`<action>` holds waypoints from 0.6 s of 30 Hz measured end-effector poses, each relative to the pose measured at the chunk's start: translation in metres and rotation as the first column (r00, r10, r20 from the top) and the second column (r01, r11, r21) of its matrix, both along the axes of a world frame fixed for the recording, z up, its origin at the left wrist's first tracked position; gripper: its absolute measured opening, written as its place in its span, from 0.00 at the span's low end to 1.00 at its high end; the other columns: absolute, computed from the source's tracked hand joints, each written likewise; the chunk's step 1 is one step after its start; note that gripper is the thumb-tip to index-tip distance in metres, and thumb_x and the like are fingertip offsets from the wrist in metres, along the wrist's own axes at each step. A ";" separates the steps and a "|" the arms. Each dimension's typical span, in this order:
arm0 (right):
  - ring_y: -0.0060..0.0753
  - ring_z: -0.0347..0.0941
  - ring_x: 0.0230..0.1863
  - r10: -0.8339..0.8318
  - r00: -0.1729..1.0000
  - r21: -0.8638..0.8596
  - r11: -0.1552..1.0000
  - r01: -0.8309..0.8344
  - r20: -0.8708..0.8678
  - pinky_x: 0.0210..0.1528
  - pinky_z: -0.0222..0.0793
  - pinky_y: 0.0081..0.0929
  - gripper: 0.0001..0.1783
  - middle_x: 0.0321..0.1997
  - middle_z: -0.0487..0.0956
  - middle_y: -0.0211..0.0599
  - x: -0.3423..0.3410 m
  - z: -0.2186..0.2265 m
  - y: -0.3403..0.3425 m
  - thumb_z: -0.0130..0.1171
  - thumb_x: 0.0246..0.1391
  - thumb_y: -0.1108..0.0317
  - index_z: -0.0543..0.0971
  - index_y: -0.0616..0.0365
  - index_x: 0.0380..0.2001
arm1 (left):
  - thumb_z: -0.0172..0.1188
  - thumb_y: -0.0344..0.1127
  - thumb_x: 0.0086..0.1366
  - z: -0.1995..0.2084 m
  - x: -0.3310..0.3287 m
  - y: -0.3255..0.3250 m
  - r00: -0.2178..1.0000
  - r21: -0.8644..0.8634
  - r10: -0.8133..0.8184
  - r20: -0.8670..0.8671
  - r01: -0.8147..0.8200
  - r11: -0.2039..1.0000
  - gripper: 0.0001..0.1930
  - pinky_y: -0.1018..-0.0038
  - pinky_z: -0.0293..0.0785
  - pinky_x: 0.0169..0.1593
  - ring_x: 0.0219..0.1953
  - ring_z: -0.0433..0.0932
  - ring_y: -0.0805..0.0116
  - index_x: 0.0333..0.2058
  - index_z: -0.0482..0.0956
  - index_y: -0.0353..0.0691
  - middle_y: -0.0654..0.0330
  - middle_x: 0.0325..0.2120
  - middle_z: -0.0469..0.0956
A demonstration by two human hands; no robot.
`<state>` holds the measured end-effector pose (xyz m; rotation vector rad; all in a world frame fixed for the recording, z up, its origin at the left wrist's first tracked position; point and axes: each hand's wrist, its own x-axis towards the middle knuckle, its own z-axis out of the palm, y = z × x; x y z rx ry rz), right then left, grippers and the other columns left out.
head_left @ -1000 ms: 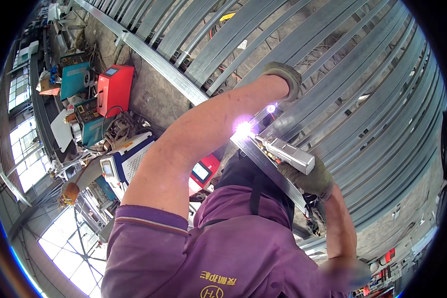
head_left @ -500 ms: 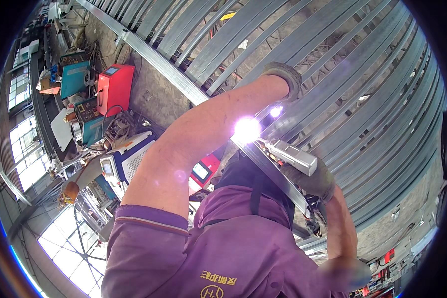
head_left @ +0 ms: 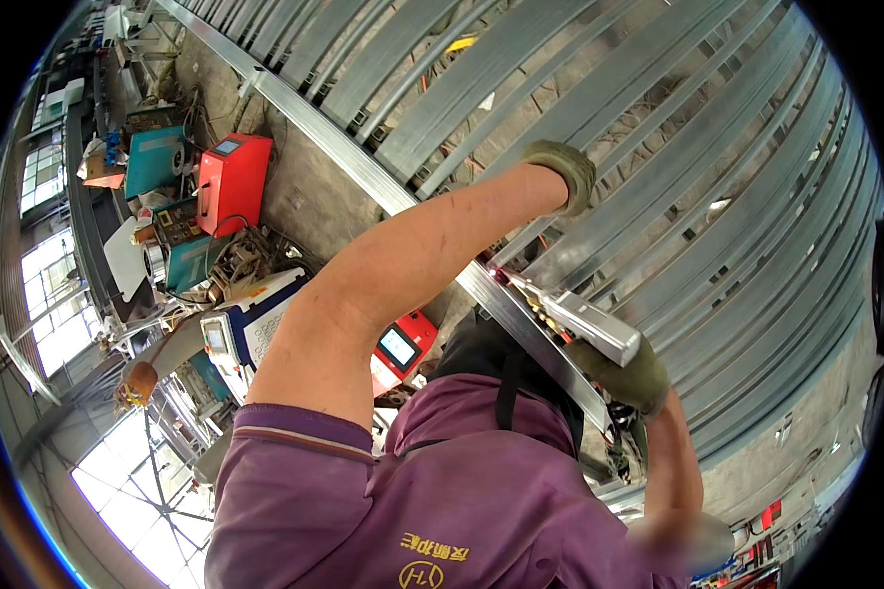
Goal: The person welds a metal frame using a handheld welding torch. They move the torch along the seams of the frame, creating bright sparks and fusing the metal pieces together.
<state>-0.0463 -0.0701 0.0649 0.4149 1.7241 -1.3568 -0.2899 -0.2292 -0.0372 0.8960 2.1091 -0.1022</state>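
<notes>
My right hand [head_left: 623, 375], in a grey-green work glove, grips a silver handheld welding gun [head_left: 589, 324]. The gun's thin nozzle points to the upper left, its tip at the inner edge of a metal rail [head_left: 535, 334] in front of my body. A small reddish glow [head_left: 498, 275] shows at that tip. Farther out, my left hand [head_left: 568, 175], gloved too, lies at the metal slats [head_left: 638, 211] beyond the weld spot. Its fingers are hidden behind the back of the glove, and whether they hold a slat cannot be made out.
Long parallel slats fill the right and far side, with cables on the floor below the gaps. A long rail [head_left: 334, 137] runs along their left end. At left stand a red machine [head_left: 234, 182], teal boxes [head_left: 154, 162] and a white-and-blue unit [head_left: 255, 319]. Another red unit [head_left: 403, 346] is near my waist.
The bright white welding arc has gone out, leaving a small red glow. The welding gun and my right hand have shifted slightly down and right. My left hand stays at nearly the same place.
</notes>
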 end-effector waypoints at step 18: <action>0.26 0.86 0.43 -0.084 0.952 -0.040 0.996 0.076 -0.294 0.47 0.82 0.28 0.19 0.43 0.91 0.36 -0.009 0.016 -0.010 0.74 0.66 0.67 0.86 0.63 0.56 | 0.66 0.61 0.67 0.019 -0.047 -0.068 0.997 -0.091 0.051 -0.051 -0.056 0.994 0.26 0.53 0.82 0.57 0.55 0.87 0.48 0.54 0.90 0.50 0.55 0.52 0.89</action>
